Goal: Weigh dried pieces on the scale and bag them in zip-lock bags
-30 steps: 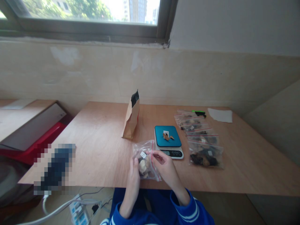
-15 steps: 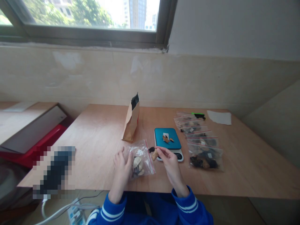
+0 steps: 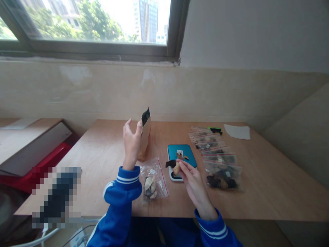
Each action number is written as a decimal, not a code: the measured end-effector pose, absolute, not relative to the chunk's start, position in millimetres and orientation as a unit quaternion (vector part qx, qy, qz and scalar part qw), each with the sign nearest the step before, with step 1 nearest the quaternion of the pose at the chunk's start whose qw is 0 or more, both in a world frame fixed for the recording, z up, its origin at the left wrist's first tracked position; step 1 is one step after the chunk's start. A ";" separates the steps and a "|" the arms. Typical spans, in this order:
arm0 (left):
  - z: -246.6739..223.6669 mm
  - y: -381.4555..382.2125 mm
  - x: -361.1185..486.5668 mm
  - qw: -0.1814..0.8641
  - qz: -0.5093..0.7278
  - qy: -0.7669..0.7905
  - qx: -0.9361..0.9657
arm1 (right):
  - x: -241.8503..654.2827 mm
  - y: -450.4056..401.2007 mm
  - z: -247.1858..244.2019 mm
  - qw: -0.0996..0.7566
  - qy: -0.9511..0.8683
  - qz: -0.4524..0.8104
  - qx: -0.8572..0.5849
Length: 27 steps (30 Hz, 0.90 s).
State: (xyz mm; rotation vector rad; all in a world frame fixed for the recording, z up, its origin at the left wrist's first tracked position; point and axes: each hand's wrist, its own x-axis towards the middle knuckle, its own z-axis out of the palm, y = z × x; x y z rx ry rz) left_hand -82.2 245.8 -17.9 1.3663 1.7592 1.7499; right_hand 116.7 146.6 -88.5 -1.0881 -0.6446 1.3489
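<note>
My left hand is raised beside the top of the brown paper bag, thumb and fingers spread with nothing between them. The bag stands upright, its dark mouth gaping; I cannot tell whether the hand touches it. Between thumb and fingers, my right hand pinches a tan dried piece and a black dried piece. These hang over the front of the kitchen scale, partly covering it. Brown dried scraps and a small label lie on its blue plate. Left of it rests a clear zip bag of pale dried slices.
Several zip bags of dark dried pieces overlap in a row at right. Behind them lie a green-and-black object and a white paper. A blurred-out dark object lies at the table's left edge, with cables below.
My left hand has let go of the zip bag with pale slices and risen to the paper bag. My right hand, still pinching the dried pieces, has shifted slightly right. The view has tilted up a little.
</note>
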 end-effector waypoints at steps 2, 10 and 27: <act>-14.3 250.8 -78.2 0.185 0.602 0.610 0.481 | 117.5 153.2 -75.7 0.607 -0.287 0.587 -0.452; -2.5 214.3 -59.1 0.176 0.537 0.603 0.564 | 102.6 201.0 -6.8 0.638 -0.407 0.535 -0.375; -34.7 176.0 -29.2 0.076 0.533 0.636 0.552 | 96.6 208.2 13.8 0.617 -0.530 0.388 -0.433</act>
